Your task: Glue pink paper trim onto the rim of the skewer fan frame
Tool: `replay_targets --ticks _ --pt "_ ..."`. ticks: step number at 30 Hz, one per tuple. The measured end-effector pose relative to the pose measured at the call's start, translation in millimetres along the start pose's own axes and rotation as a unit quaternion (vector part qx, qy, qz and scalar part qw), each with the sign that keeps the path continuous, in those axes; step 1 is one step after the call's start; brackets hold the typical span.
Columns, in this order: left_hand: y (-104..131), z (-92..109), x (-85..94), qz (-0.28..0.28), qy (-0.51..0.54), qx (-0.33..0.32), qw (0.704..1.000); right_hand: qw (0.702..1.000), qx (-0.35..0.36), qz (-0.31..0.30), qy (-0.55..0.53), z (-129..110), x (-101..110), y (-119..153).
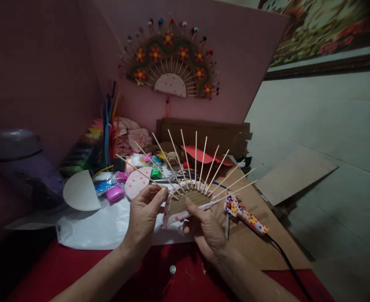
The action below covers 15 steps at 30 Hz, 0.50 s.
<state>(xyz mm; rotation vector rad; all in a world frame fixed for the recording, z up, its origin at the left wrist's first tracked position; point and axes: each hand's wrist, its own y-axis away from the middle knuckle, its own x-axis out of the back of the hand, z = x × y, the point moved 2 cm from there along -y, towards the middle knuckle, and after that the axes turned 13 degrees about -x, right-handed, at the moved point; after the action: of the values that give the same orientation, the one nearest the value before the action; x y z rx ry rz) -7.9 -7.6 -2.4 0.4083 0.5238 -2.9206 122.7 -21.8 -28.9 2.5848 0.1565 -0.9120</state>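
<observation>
A half-circle of brown cardboard (pixel 194 200) edged with spotted pink-and-white fabric is held up in front of me. Several thin wooden sticks (pixel 196 155) fan outward from its curved edge. Thumb on the near face and fingers behind, my right hand (pixel 208 228) grips the half-circle near its straight edge. My left hand (pixel 143 214) pinches the leftmost wooden stick (pixel 141 173) close to where it meets the cardboard. To the right of the half-circle lies a hot glue gun (pixel 246 214) wrapped in flowered fabric, its black cord running toward the lower right.
A finished-looking fan decoration (pixel 169 63) hangs on the pink board behind. At left lie a white half-circle (pixel 81 191), a spotted half-circle (pixel 137 183) and bags of coloured clay (pixel 115 193). Pipe cleaners (pixel 109 121) stand behind them. A cardboard sheet (pixel 275 247) covers the right side.
</observation>
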Motion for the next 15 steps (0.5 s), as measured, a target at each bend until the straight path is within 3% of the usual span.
replay_targets --ticks 15 --pt "-0.4 0.8 -0.9 -0.002 0.005 0.000 1.000 1.000 -0.009 0.005 -0.008 -0.9 -1.7 0.7"
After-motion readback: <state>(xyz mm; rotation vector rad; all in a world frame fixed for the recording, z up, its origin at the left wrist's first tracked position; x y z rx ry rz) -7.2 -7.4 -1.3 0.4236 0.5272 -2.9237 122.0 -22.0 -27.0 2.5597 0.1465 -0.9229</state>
